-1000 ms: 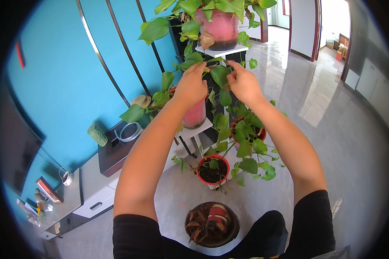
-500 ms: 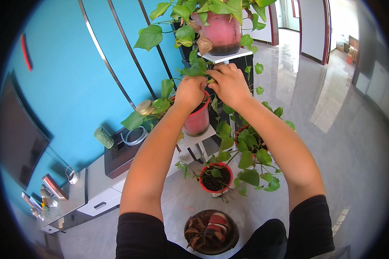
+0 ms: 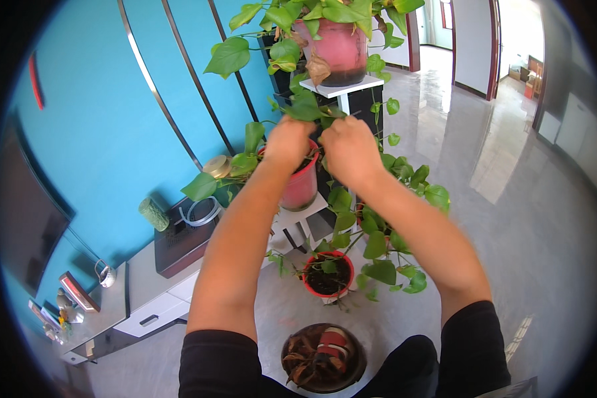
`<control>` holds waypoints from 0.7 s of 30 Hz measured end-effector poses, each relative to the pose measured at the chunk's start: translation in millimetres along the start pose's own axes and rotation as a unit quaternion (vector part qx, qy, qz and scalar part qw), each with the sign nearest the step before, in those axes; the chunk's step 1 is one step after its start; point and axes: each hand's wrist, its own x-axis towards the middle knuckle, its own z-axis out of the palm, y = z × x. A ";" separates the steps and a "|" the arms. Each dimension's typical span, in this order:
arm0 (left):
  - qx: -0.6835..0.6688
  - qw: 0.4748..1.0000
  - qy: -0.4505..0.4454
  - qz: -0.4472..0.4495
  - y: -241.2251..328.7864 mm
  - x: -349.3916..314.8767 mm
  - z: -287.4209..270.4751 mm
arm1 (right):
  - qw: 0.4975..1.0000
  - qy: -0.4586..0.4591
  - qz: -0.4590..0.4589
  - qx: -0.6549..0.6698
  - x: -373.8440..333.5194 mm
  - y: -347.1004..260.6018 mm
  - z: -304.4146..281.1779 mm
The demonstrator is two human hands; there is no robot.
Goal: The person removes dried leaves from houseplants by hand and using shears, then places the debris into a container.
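Note:
My left hand point(image 3: 290, 144) is closed at a green, heart-leaved vine point(image 3: 304, 106), above a pink pot with a red rim point(image 3: 300, 186) on a white shelf of a plant stand. Close beside it, my right hand point(image 3: 351, 147) is closed too, its fingertips next to a dark green leaf; a thin dark bit shows above its fingers, and what it pinches is hidden. Both hands are a little smeared by motion. Over them, a larger pink pot point(image 3: 338, 53) of trailing leaves stands on the top shelf point(image 3: 351, 85), with a dry brown leaf hanging at its side.
Lower down, a red-rimmed pot of soil point(image 3: 328, 275) stands near more trailing leaves point(image 3: 381, 245). Below, a dark round bin point(image 3: 358, 371) contains dry leaves and a red package. At left are a long cabinet point(image 3: 154, 315), a dark box point(image 3: 186, 242) and a wall-mounted screen point(image 3: 30, 205).
My right hand has curled its fingers and drawn slightly away from my left, widening the gap between them. The leaf between the hands has shifted. The whole view has moved slightly.

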 end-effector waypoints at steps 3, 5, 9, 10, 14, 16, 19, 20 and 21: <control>-0.011 0.995 -0.041 -0.091 -3.5 -9.7 -4.2 | 0.991 0.065 0.004 0.120 -29.0 -20.4 -6.8; -0.055 0.997 0.005 -0.055 16.8 -9.6 -1.3 | 0.973 0.129 0.079 0.172 -53.8 5.3 -1.2; -0.087 0.993 0.079 0.025 33.0 -2.2 -9.9 | 0.762 0.008 0.485 0.428 -73.6 65.8 7.8; -0.086 0.994 0.054 0.028 34.5 -1.7 -8.2 | 0.753 -0.032 0.501 0.425 -74.5 70.3 12.1; -0.052 0.996 0.032 0.065 38.6 -2.3 -6.6 | 0.677 -0.178 0.537 0.470 -47.8 65.8 18.3; -0.033 0.995 0.044 0.080 46.1 2.0 -4.7 | 0.643 -0.214 0.528 0.512 -38.9 75.0 25.4; -0.008 0.998 0.008 0.060 52.6 4.7 -5.4 | 0.586 -0.141 0.515 0.610 -33.0 63.1 31.0; -0.001 0.999 -0.012 0.050 55.3 5.9 -8.1 | 0.564 -0.100 0.518 0.635 -32.4 61.1 33.3; 0.007 0.999 -0.032 0.040 57.4 7.1 -8.8 | 0.569 -0.097 0.507 0.640 -33.6 63.5 34.9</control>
